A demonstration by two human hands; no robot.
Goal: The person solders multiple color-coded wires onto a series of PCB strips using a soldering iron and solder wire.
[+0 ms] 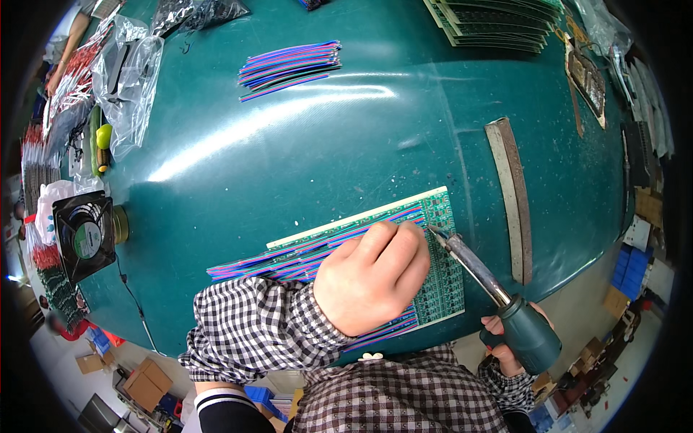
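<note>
the green circuit board panel (442,274) lies flat near the front edge of the teal table (303,144), right in front of me, with its long pale edge strip facing away. rows of striped wires (289,258) in blue, red and purple lie across it and stick out past its left side. my left hand (372,278) rests on top of the panel, fingers curled down onto the wires and pressing them against the board; the checked sleeve covers the forearm. my right hand (505,346) is low at the right, clenched around the dark green handle of a soldering iron (480,278). its metal shaft runs up and left, and the tip sits at the upper part of the panel, just beside my left fingertips; i cannot tell whether the tip touches the board.

a loose bundle of the same striped wires (289,66) lies well apart at the far side of the table. a stack of green boards (498,22) sits at the far right. a long, worn metal strip (512,195) lies to the right of the panel. at the left edge there is a small black fan (85,234), and clear plastic bags (130,79) beyond it.
</note>
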